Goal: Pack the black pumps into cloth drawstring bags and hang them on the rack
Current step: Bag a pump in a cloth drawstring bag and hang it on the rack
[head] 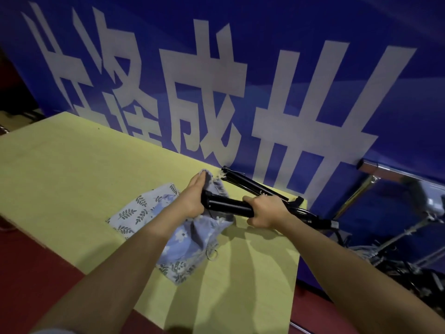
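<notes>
A black pump (227, 206), a long tube, is held level over the table. My right hand (266, 212) grips its right part. My left hand (192, 197) pinches the open mouth of a blue floral cloth drawstring bag (190, 237) around the pump's left end. The bag sags below the tube onto the table, its cord trailing at the lower right. A flat cloth with a leaf print (142, 210) lies under my left forearm; I cannot tell if it is a second bag. Another black pump (255, 186) lies on the table behind, against the banner.
The yellow-green table (72, 169) runs left and toward me, with its right edge near my right arm. A blue banner with large white characters (289, 92) stands right behind it. Chrome and black metal stands (366, 189) crowd the floor at the right. The floor is dark red.
</notes>
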Demonstrator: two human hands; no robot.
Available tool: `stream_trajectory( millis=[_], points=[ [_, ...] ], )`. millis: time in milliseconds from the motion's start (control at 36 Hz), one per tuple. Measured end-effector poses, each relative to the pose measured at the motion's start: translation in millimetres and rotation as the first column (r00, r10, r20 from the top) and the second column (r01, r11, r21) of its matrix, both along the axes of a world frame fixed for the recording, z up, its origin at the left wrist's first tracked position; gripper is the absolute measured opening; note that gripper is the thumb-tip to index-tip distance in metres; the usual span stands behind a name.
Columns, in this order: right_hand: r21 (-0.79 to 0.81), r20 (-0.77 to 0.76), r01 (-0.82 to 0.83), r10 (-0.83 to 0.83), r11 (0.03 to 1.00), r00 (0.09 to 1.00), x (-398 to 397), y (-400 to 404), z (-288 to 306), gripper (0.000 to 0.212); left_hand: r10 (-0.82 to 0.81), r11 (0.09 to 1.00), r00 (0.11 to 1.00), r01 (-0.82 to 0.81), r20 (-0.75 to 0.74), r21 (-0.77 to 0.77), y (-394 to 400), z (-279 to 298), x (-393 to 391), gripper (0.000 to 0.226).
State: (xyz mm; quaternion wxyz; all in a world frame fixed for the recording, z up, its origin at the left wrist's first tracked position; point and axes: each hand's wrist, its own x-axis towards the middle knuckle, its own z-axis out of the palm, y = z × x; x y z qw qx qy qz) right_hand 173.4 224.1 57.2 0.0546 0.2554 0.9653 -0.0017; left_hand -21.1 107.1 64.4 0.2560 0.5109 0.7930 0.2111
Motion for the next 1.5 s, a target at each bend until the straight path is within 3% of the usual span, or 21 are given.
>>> stream_trajectory(
  millis=[250,444,500,639,722,861,972,1111,1222,1361,1444,1500],
  points=[
    [0.24,0.112,-0.14,0.116,0.961,0.987,-13.2,-0.8,15.0,0.037,-0.087,0.995,0.904,0.058,-0.418,-0.082,-9.2,12.4,23.7,0.094],
    [0.426,0.128,-0.236,0.2,0.873,0.971,-27.9,-5.3,25.2,0.05,-0.147,0.989,0.897,0.141,-0.418,-0.045,8.6,17.2,45.7,0.089],
    [0.466,0.083,-0.243,0.232,0.851,0.969,-30.4,-5.6,28.1,0.052,-0.162,0.987,0.861,0.149,-0.482,-0.066,12.3,15.4,46.6,0.082],
    [0.637,-0.04,-0.272,0.384,0.721,0.923,-29.9,-0.7,32.6,0.022,-0.069,0.997,0.802,0.083,-0.593,-0.004,18.6,12.4,46.7,0.039],
    [0.718,-0.19,-0.215,0.483,0.662,0.854,-23.7,1.7,31.6,0.02,-0.008,0.998,0.818,0.044,-0.576,0.048,20.2,10.3,41.8,0.036],
    [0.7,-0.395,-0.112,0.513,0.705,0.762,-17.8,3.2,26.8,0.027,0.123,0.983,0.866,-0.039,-0.484,0.181,22.0,13.0,34.1,0.034],
    [0.642,-0.523,-0.072,0.504,0.763,0.688,-19.6,2.5,17.5,0.031,0.146,0.974,0.879,-0.048,-0.454,0.222,23.2,19.8,33.6,0.033],
    [0.604,-0.577,-0.078,0.503,0.793,0.644,-22.1,-7.2,16.8,0.029,0.134,0.974,0.886,-0.036,-0.443,0.223,21.2,21.2,25.6,0.033],
    [0.503,-0.573,-0.15,0.459,0.851,0.679,-18.3,-8.8,17.1,0.028,0.179,0.965,0.894,-0.077,-0.412,0.252,17.4,17.1,16.0,0.03],
    [0.132,-0.505,-0.067,0.125,0.989,0.854,-19.9,-9.0,24.2,0.025,0.261,0.93,0.925,-0.164,-0.276,0.329,13.8,17.8,14.0,0.032],
    [-0.112,-0.495,0.049,-0.098,0.993,0.863,-30.3,-5.4,22.7,0.042,0.248,0.92,0.956,-0.181,-0.156,0.349,10.9,24.7,17.0,0.03],
    [-0.328,-0.46,0.087,-0.24,0.941,0.855,-40.0,-5.2,25.9,0.057,0.244,0.906,0.968,-0.203,-0.066,0.372,7.9,30.9,19.3,0.029]
  ],
)
